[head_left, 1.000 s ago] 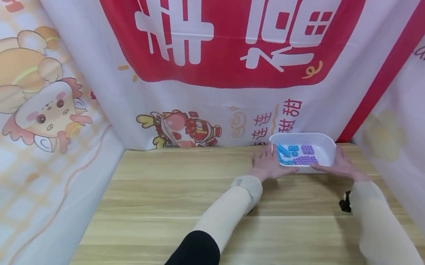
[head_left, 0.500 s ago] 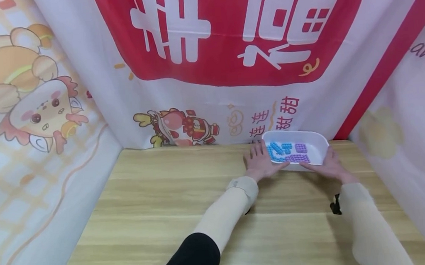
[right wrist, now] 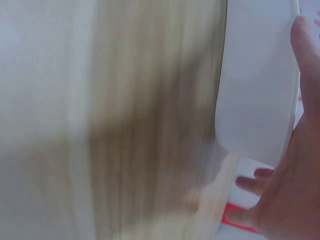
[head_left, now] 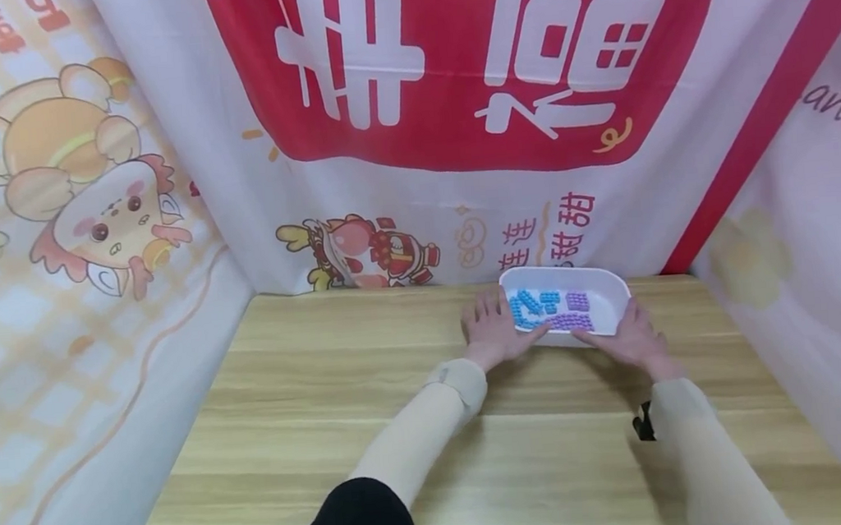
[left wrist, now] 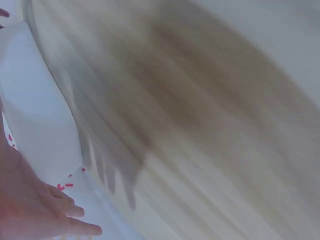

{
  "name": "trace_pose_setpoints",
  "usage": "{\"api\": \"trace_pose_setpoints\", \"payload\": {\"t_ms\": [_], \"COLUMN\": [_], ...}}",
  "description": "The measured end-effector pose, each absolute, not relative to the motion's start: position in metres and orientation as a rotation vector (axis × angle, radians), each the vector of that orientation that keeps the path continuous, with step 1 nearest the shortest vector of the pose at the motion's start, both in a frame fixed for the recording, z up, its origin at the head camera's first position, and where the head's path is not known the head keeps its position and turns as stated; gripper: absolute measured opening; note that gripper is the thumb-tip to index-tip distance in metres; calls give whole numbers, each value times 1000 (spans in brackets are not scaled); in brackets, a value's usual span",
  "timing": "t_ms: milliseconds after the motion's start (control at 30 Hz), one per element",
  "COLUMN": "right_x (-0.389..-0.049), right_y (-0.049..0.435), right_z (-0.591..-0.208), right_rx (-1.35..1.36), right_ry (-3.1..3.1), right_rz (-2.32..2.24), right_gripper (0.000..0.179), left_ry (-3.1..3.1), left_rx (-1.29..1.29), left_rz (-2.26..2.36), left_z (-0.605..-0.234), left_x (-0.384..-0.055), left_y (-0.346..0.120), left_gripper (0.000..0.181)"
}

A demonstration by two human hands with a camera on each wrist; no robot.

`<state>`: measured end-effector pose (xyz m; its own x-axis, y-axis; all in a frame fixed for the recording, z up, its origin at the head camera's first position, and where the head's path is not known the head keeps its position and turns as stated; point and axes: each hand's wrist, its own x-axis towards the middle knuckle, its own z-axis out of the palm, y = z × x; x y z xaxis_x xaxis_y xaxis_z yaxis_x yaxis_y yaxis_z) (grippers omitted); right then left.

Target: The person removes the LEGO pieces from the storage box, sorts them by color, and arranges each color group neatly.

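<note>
A white plastic tub [head_left: 605, 304] stands on the wooden table near the back wall, tilted slightly if at all. Blue bead-like pieces [head_left: 529, 303] and purple bead-like pieces [head_left: 572, 321] lie inside it. My left hand [head_left: 494, 331] is at the tub's left end, its fingers spread and straight, its thumb along the front rim. At the right end, my right hand [head_left: 636, 340] presses the tub's side, with the thumb along the front rim. The left wrist view shows the tub's outer wall [left wrist: 42, 105] beside the fingers. In the right wrist view the fingers reach past the tub's corner [right wrist: 255, 115].
The wooden table [head_left: 369, 357] spreads to the left and front of the tub. A printed cloth [head_left: 463, 234] hangs directly behind it. More printed cloth closes off the left side [head_left: 100, 337] and the right side [head_left: 811, 330].
Both hands and the tub have shifted left along the back of the table, the tub staying between the hands. The pieces keep their places in the tub.
</note>
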<state>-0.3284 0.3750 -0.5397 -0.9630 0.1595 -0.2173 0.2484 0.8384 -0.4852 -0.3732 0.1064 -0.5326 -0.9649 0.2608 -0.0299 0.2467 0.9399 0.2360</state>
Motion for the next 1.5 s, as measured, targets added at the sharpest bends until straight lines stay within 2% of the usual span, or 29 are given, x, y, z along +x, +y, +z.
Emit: {"api": "trace_pose_setpoints", "payload": {"t_ms": [333, 567, 1000, 1300, 1500], "right_x": [-295, -291, -291, -267, -245], "right_y": [323, 316, 296, 262, 232], "right_z": [-515, -512, -538, -545, -541], "right_rx": [165, 46, -86, -68, -62], "right_ry": [2980, 3054, 3062, 3097, 3098], "right_rz": [-398, -434, -688, -694, -696], "right_gripper": [149, 133, 135, 134, 134], "left_ry": [2974, 2939, 2988, 3007, 2980], "left_rx": [436, 412, 348, 366, 360], "left_rz": [379, 441, 467, 479, 545], "left_z": [-528, -529, -532, -535, -530], "left_x": [-349, -337, -322, -304, -279], "left_y": [59, 30, -7, -36, -67], "left_gripper": [125, 125, 124, 123, 124]}}
